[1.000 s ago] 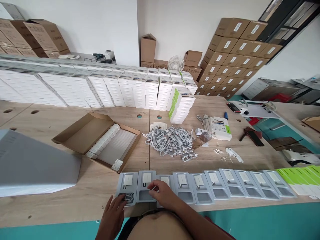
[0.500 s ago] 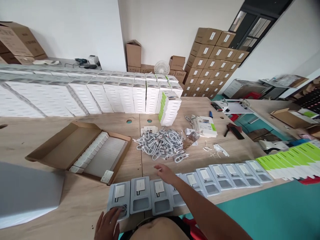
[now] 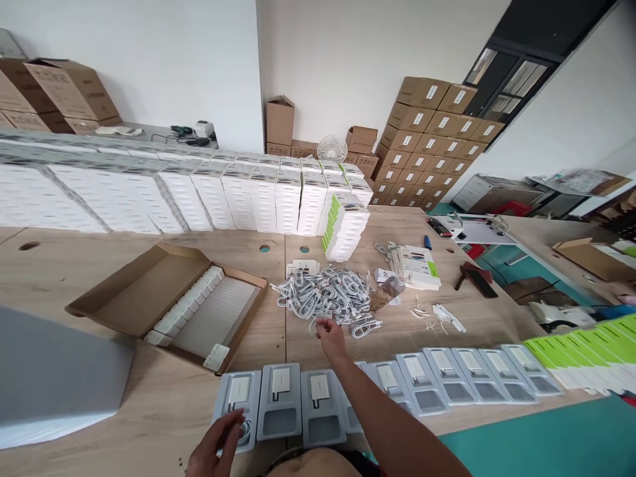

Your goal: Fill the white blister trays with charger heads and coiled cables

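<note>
My right hand point(image 3: 332, 339) reaches to the near edge of a heap of coiled grey-white cables point(image 3: 328, 291). Its fingers are pinched together on one coiled cable point(image 3: 313, 326). At the lower left, my left hand point(image 3: 216, 445) hovers by the leftmost grey tray point(image 3: 252, 391), thumb and fingers apart. A coiled cable point(image 3: 245, 432) lies in that tray's lower pocket, partly behind the fingers. The same tray holds a white card-like piece point(image 3: 239, 389) in its upper part. Beside it, another grey tray point(image 3: 279, 423) has a white piece above a bare lower pocket.
Several more trays point(image 3: 431, 401) run rightward to green-and-white boxes point(image 3: 583, 351). An open carton point(image 3: 248, 324) with white pieces lies left of the cables. Stacked white boxes point(image 3: 263, 199) line the back. A clear plastic bag point(image 3: 387, 293) and white scraps point(image 3: 450, 317) lie right.
My right hand has moved forward to the cable heap and its fingers have closed on a cable. My left hand has lifted slightly, its fingers more bent. The camera view has shifted.
</note>
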A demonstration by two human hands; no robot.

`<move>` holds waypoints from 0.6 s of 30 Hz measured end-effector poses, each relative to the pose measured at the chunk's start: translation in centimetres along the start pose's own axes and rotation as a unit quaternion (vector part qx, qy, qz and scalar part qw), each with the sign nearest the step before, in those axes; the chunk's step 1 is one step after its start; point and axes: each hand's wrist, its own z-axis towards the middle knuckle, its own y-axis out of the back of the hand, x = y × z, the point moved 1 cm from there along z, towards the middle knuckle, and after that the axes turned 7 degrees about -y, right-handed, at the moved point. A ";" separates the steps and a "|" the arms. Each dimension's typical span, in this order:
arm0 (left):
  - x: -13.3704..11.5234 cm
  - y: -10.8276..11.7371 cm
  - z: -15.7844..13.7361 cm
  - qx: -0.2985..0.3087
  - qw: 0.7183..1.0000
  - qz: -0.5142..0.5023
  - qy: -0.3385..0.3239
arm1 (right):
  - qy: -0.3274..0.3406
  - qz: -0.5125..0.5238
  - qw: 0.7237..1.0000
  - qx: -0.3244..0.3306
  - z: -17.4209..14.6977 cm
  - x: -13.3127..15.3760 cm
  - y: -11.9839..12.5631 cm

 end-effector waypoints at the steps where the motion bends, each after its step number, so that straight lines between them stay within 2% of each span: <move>1: -1.1 -0.6 0.4 0.008 0.999 -0.045 0.019 | 0.012 0.008 1.000 0.018 -1.2 -0.1 -0.2; 5: -5.9 -3.7 1.7 0.111 0.966 -0.223 0.068 | 0.051 0.026 0.990 0.130 -7.1 -0.2 -2.1; 8: -8.4 -5.4 2.5 0.170 0.954 -0.232 0.079 | 0.089 0.010 0.979 0.181 -10.7 0.0 -3.2; 11: -8.6 -5.6 3.4 0.195 0.958 -0.196 0.070 | 0.130 -0.035 0.975 0.179 -12.5 0.9 -2.5; 13: -8.0 -5.3 3.9 0.203 0.961 -0.172 0.071 | 0.181 -0.109 0.968 0.133 -13.0 1.9 -1.5; 15: -7.5 -4.8 4.2 0.216 0.962 -0.148 0.075 | 0.255 -0.228 0.937 0.074 -13.1 3.1 -0.7; 18: -7.7 -4.3 3.6 0.246 0.959 -0.124 0.066 | 0.329 -0.395 0.857 0.038 -12.6 4.4 -0.4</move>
